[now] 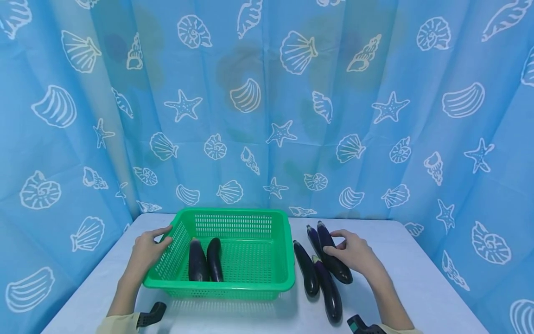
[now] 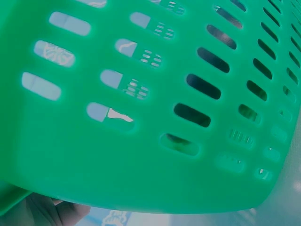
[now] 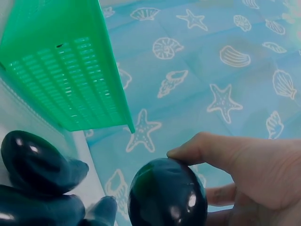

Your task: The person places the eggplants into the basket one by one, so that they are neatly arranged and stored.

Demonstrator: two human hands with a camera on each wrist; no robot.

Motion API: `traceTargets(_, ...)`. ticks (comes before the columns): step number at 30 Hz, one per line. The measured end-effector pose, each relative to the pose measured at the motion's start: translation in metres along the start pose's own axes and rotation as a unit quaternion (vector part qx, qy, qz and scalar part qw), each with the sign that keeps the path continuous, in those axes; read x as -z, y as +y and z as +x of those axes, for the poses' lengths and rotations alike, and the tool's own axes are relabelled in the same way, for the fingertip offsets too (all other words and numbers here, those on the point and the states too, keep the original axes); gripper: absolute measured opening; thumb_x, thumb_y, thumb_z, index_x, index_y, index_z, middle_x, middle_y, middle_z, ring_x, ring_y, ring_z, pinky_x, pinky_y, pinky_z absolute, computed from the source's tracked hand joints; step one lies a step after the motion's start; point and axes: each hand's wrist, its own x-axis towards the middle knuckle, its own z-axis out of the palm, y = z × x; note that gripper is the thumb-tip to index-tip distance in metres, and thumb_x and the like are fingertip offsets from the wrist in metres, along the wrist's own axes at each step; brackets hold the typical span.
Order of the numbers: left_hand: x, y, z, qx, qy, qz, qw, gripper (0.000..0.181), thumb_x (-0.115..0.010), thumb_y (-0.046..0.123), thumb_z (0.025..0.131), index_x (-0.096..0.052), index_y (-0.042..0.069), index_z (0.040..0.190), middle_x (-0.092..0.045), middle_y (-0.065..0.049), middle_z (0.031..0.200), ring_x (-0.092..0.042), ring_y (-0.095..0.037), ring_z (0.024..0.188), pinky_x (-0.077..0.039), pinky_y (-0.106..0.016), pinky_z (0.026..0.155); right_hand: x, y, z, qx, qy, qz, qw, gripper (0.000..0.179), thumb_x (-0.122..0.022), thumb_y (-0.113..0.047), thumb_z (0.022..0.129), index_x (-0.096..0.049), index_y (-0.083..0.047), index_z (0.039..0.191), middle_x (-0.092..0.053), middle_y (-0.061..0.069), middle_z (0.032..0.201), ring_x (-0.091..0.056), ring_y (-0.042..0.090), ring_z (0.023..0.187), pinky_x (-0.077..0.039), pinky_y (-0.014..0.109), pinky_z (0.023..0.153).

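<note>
A green plastic basket (image 1: 233, 243) stands left of centre, with two dark eggplants lying inside: a thicker eggplant (image 1: 198, 262) and a slimmer eggplant (image 1: 214, 260). At the basket's left rim, my left hand (image 1: 146, 250) holds the edge; some of its fingers are hidden in the left wrist view. My right hand (image 1: 354, 250) grips an eggplant (image 3: 167, 195) from its right side, thumb and fingers on opposite sides. Close to it on the table lie more eggplants: one at the left (image 1: 306, 269), one in front (image 1: 329, 292) and one partly hidden behind (image 1: 314, 239).
Everything stands on a white table (image 1: 225, 320). A blue curtain (image 1: 267, 116) with white shell and starfish prints hangs behind and along both sides. The basket's right wall (image 3: 70, 84) rises between its inside and the eggplants on the table.
</note>
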Motion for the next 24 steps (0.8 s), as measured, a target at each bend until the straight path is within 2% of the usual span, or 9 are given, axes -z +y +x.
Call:
traceTargets(7,0.000,0.001,0.000,0.001,-0.003,-0.003,1.0000,0.046,-0.056,0.018,0.093,-0.057,0.002,0.136,-0.067,-0.021,0.098,-0.051,-0.019,0.062,-0.039,-0.031,0.055,-0.004,-0.006,-0.001,0.006,0.014,0.005,0.9999,0.061,-0.066,-0.035,0.090,-0.049,-0.002,0.138,-0.068,0.017,0.100,-0.064,0.017,0.073,-0.057,0.038,0.071)
traceTargets(13,-0.001,0.001,0.000,0.002,-0.002,0.001,1.0000,0.046,-0.056,0.018,0.092,-0.057,0.002,0.136,-0.067,-0.021,0.099,-0.051,-0.019,0.062,-0.039,-0.031,0.056,-0.011,-0.011,-0.002,0.016,0.027,0.011,0.9994,0.060,-0.067,-0.035,0.090,-0.050,-0.004,0.138,-0.069,0.015,0.099,-0.064,0.016,0.073,-0.057,0.036,0.071)
traceTargets(16,-0.001,0.000,0.000,0.000,-0.003,0.003,1.0000,0.047,-0.055,0.019,0.093,-0.057,0.003,0.136,-0.061,-0.014,0.078,-0.048,-0.018,0.058,-0.038,-0.030,0.053,-0.013,-0.015,-0.003,0.017,0.026,0.012,0.9994,0.059,-0.066,-0.035,0.090,-0.051,-0.005,0.138,-0.068,0.013,0.097,-0.062,0.016,0.072,-0.056,0.034,0.069)
traceTargets(20,0.001,0.000,0.000,-0.004,-0.002,0.002,1.0000,0.047,-0.054,0.020,0.093,-0.056,0.003,0.137,-0.056,-0.009,0.070,-0.047,-0.017,0.056,-0.037,-0.029,0.051,-0.014,-0.023,-0.004,0.012,0.017,0.017,0.9997,0.060,-0.066,-0.037,0.090,-0.050,-0.006,0.139,-0.067,0.013,0.098,-0.060,0.017,0.074,-0.055,0.033,0.066)
traceTargets(24,0.000,0.000,0.000,-0.006,0.001,0.001,1.0000,0.047,-0.054,0.020,0.093,-0.056,0.003,0.136,-0.056,-0.008,0.071,-0.047,-0.017,0.055,-0.037,-0.028,0.050,-0.016,-0.030,-0.004,0.021,0.020,0.019,0.9994,0.060,-0.066,-0.038,0.090,-0.050,-0.007,0.139,-0.067,0.013,0.099,-0.060,0.018,0.076,-0.055,0.033,0.067)
